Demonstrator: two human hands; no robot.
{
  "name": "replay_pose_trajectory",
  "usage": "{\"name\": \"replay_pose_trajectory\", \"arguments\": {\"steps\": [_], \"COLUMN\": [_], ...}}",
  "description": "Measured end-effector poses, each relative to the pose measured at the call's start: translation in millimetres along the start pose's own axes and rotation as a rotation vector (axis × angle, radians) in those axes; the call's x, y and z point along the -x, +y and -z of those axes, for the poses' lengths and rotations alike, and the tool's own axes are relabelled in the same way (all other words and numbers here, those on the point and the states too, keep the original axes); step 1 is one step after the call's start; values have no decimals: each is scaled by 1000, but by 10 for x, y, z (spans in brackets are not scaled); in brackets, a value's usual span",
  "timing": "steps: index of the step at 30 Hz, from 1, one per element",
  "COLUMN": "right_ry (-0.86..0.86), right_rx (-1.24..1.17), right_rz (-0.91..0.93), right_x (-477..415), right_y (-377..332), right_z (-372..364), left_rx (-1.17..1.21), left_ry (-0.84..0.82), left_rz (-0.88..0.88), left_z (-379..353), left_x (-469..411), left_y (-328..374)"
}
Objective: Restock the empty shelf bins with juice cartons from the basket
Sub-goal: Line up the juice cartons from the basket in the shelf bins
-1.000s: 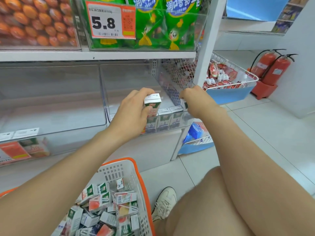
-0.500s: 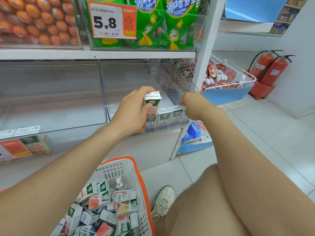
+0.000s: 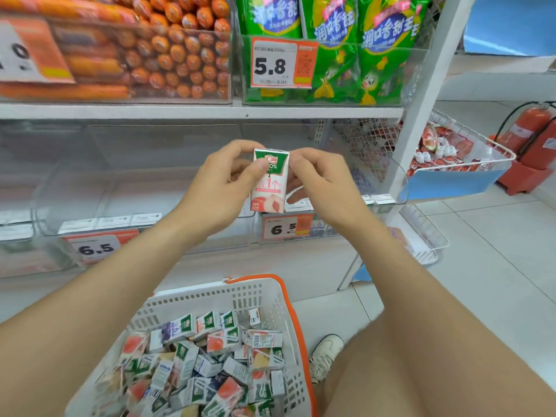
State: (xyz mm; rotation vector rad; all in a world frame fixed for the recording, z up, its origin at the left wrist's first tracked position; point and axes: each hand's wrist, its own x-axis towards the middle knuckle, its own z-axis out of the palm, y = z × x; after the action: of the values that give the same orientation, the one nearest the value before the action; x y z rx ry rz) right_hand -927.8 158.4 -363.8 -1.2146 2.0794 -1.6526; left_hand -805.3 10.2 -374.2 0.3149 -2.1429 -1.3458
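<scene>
while the basket [image 3: 272, 299] of cartons sits below, the left hand [image 3: 221, 188] and right hand [image 3: 323, 183] both pinch one upright juice carton [image 3: 269, 180] before the clear shelf bins [image 3: 150, 188].

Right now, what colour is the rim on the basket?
Orange rim on a white slotted basket. The head view, the only one, shows it clearly.

held carton [image 3: 270, 180]: green top, white-pink body, peach print | basket [image 3: 192, 299]: white slotted wall, orange rim | basket cartons [image 3: 210, 356]: green, white, orange-pink mix | sausages [image 3: 180, 52]: orange | snack bags [image 3: 385, 49]: green, blue lettering | price tag [image 3: 282, 64]: white, orange border | extinguishers [image 3: 529, 130]: red
</scene>
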Motion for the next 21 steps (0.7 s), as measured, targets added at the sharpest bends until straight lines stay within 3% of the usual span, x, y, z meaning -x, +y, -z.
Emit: {"name": "replay_pose_trajectory", "arguments": {"steps": [10,14,17,21], "right_ry": [-207,-345,-304,-261], "right_rx": [-314,-247,-164,-67], "right_rz": [-62,36,73,156], "right_x": [48,9,-32,-104], "right_y": [-331,-530,-693,-968], "right_z": [-1302,-1780,-2173,-2748], "left_rx": [-82,-64,-148,-417], "left_ry": [25,69,216,570], "left_rz": [81,142,140,250], "left_z": [1322,1848,2219,2891], "left_x": [633,846,947,1050], "left_y": [-148,-132,-208,-555]}}
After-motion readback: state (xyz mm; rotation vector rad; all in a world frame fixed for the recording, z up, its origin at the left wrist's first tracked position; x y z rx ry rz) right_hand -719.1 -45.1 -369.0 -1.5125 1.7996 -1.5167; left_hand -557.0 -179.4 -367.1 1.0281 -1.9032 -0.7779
